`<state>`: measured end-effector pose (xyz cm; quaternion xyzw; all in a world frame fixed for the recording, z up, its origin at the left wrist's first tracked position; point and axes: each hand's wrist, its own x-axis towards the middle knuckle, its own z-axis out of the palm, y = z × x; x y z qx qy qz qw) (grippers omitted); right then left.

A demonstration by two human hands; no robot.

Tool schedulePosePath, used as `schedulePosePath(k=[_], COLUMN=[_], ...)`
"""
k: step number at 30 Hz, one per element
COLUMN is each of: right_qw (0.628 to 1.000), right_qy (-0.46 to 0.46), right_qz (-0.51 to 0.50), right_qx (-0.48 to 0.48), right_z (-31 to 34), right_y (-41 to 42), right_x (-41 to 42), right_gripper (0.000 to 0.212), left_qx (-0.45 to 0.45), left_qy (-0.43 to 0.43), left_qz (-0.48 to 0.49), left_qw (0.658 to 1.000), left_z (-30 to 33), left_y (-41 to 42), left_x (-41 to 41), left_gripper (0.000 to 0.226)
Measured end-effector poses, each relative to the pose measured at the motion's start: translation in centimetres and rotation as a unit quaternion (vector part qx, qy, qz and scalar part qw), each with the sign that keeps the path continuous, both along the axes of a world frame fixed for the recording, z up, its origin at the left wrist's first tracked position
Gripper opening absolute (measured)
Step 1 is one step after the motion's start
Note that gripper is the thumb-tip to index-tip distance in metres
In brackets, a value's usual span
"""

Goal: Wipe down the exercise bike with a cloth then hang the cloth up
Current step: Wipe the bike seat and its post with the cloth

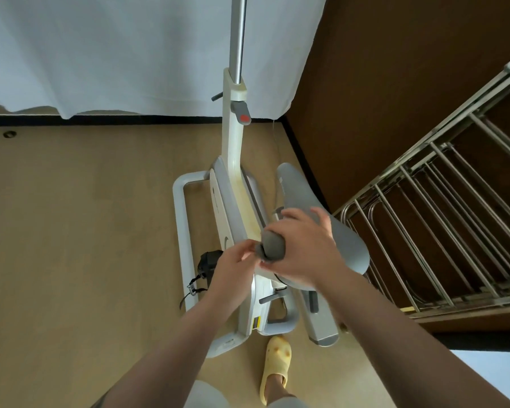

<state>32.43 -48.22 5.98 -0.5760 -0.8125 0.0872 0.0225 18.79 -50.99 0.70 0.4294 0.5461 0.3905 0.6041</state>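
A tan floor [71,231] carries the white exercise bike [233,184]. Above its grey saddle [330,225], the right hand [304,248] grips a bunched grey cloth [273,248]. The left hand [233,266] pinches the cloth's end.

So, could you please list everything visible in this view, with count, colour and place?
exercise bike: one, white and grey, centre, on the floor
saddle: one, grey, right of the frame
cloth: one, grey, bunched, held above the bike
drying rack: one, metal, right
curtain: one, white, top left
slipper: one, yellow, bottom centre
left hand: pinches the cloth's end
right hand: fingers curled round the cloth
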Motion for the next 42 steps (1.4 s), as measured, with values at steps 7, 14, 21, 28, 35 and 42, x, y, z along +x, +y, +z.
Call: schedulePosePath(k=[7,14,21,28,35,42], right_qw=[0.999,0.949,0.939,0.924,0.91,0.859], right_qy=[0.037,0.148,0.17,0.224,0.249,0.36], right_qz=[0.017,-0.181,-0.214,-0.195,-0.17,-0.23], right_qx=[0.014,0.21,0.208,0.24,0.284,0.281], right_z=[-0.8,-3.2,-4.4,-5.6,-6.6,-6.5], right_y=[-1.8,-6.4,-7.8,-8.1,-7.8,-9.5], right_x=[0.7,0.5,1.6,0.2,-0.3,1.6], right_gripper=[0.044,0.054,0.067,0.058,0.06,0.051], left_qx=[0.002,0.066,0.091,0.074,0.092,0.159], left_qy=[0.025,0.044,0.048,0.055,0.08,0.143], left_qz=[0.007,-0.013,-0.009,0.005,-0.005,-0.048], left_qw=[1.0,0.997,0.995,0.996,0.993,0.976], left_z=[0.0,2.3,1.8,1.5,2.5,3.6], left_y=[-0.5,-0.6,-0.4,0.1,-0.9,-1.7], left_x=[-0.6,-0.2,0.5,0.8,1.1,2.5], left_gripper=[0.023,0.026,0.021,0.027,0.029,0.029])
